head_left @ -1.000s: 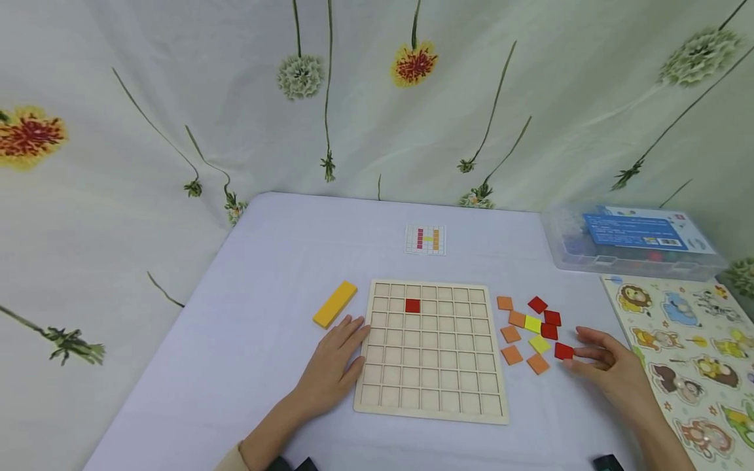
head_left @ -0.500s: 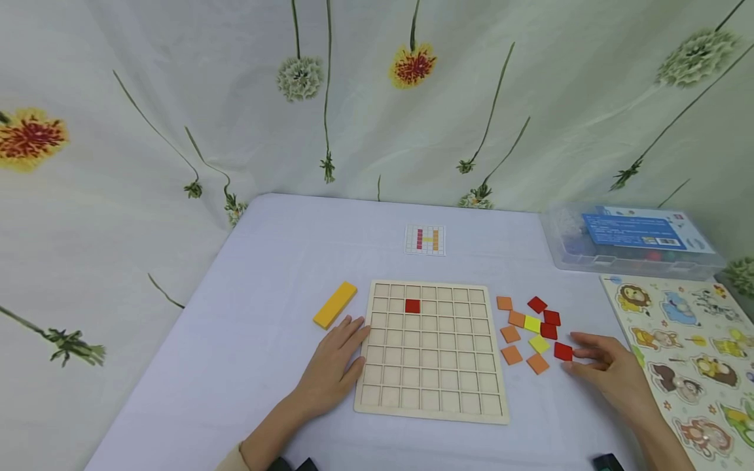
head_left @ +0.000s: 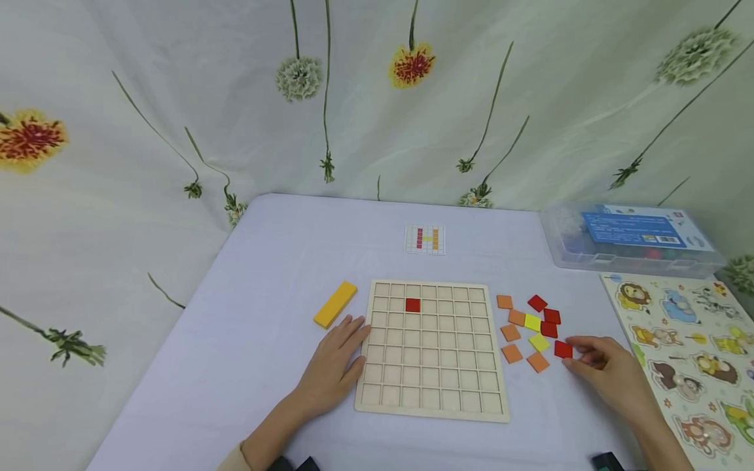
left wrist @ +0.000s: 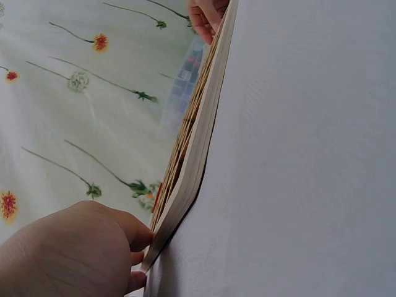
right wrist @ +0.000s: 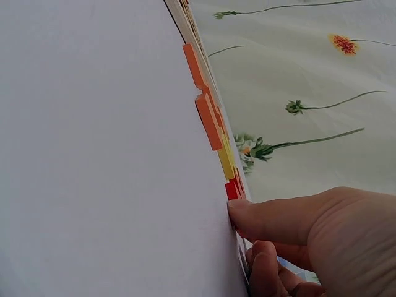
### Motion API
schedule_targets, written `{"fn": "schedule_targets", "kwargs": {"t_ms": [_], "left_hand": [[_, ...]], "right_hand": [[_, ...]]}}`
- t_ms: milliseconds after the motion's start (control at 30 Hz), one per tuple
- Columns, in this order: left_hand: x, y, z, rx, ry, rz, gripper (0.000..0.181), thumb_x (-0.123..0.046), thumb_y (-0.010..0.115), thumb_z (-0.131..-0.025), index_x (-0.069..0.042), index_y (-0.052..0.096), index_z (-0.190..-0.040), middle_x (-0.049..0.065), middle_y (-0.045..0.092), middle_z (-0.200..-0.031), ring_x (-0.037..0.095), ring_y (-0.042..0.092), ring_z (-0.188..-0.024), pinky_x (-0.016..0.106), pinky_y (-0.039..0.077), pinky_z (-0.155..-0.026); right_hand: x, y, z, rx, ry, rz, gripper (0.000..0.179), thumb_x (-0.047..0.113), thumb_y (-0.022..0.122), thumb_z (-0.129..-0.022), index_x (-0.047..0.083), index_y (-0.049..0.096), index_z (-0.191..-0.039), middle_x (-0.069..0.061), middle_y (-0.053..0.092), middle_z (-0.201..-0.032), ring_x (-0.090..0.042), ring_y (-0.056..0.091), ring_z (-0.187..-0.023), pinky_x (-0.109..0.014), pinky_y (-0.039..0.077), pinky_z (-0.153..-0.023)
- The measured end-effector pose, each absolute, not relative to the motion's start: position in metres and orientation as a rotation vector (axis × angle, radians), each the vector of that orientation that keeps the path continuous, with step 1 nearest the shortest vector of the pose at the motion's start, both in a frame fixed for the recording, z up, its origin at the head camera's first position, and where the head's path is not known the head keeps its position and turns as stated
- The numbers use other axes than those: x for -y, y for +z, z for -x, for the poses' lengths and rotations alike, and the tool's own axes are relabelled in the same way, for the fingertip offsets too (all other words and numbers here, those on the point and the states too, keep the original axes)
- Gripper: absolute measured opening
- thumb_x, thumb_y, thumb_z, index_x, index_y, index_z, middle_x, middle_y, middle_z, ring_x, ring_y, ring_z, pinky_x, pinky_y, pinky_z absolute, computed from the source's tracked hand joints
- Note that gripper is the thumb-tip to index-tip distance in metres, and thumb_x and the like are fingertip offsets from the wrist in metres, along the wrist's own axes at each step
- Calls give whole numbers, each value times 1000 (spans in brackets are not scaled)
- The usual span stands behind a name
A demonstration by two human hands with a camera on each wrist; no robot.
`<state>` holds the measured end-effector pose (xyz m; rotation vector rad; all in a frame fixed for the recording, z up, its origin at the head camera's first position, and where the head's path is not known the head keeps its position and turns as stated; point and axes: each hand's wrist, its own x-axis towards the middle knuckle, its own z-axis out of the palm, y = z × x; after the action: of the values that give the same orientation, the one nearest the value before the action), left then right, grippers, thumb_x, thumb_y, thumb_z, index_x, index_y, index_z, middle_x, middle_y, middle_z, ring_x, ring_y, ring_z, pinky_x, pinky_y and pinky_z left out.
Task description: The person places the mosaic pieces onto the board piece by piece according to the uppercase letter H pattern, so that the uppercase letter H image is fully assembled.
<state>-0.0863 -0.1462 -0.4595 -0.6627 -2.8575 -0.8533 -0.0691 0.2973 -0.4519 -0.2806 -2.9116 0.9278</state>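
In the head view, a wooden grid board [head_left: 430, 356] lies flat with one red square tile [head_left: 413, 305] in its second row. At the board's left edge rests my left hand [head_left: 330, 369], its fingers extended and touching the rim; the left wrist view shows those fingertips on the board's side [left wrist: 185, 201]. To the right, my right hand [head_left: 609, 376] pinches another red tile [head_left: 563, 349] by its right side between thumb and index finger. From the right wrist, the thumb [right wrist: 244, 216] covers part of it. Loose orange tiles [head_left: 512, 354], yellow tiles [head_left: 538, 343] and red tiles [head_left: 549, 329] lie beside the board.
A small pattern card [head_left: 425, 239] lies beyond the board. Left of the board is a yellow-orange block [head_left: 336, 305]. A clear plastic box [head_left: 633, 241] stands at the back right, with an animal picture sheet [head_left: 689, 366] in front of it.
My right index finger has moved slightly down and in toward the red tile, narrowing the gap to the thumb. The left hand and the board have stayed put.
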Motion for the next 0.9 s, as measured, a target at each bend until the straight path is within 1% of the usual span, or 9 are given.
{"fn": "schedule_targets", "kwargs": {"t_ms": [200, 433, 533, 633, 700, 900], "left_hand": [[146, -460, 87, 2852, -859, 659, 50, -13, 59, -93, -5, 51, -141, 12, 42, -153, 32, 29, -147, 53, 25, -119], [147, -461, 86, 2849, -866, 661, 50, -13, 59, -93, -5, 50, -141, 12, 42, -153, 33, 28, -147, 53, 25, -118], [147, -462, 86, 2846, -867, 663, 50, -13, 59, -93, -4, 51, -141, 12, 42, -153, 33, 28, -147, 53, 25, -119], [147, -462, 86, 2845, -862, 661, 50, -13, 59, -93, -5, 50, -141, 12, 42, -153, 33, 28, -147, 53, 25, -119], [147, -462, 86, 2842, -859, 658, 50, -13, 59, -93, -4, 51, -141, 12, 42, -153, 33, 29, -147, 54, 25, -118], [146, -460, 86, 2837, -881, 660, 50, -12, 60, -92, -4, 51, -140, 13, 43, -152, 34, 29, -147, 54, 25, -118]], "right_hand": [[-297, -452, 70, 2907, 897, 259, 33, 10, 73, -85, 1, 67, -116, -9, 58, -89, -11, 47, -70, -17, 41, -56], [-294, -445, 70, 2887, 988, 297, 35, 17, 71, -89, 0, 63, -118, -11, 65, -91, -9, 50, -70, -16, 44, -57], [-288, -439, 71, 2892, 993, 302, 35, 18, 72, -88, 0, 64, -117, -10, 65, -89, -7, 51, -68, -17, 45, -56], [-280, -430, 72, 2888, 971, 235, 34, 17, 74, -86, 1, 65, -115, -8, 65, -86, -3, 50, -66, -17, 46, -54], [-272, -424, 74, 2891, 971, 163, 34, 18, 75, -86, 0, 65, -113, -7, 65, -85, -3, 50, -66, -18, 45, -53], [-242, -403, 88, 2905, 996, -29, 31, 14, 76, -84, 1, 66, -110, -3, 62, -83, -10, 52, -71, -19, 43, -52]]}}
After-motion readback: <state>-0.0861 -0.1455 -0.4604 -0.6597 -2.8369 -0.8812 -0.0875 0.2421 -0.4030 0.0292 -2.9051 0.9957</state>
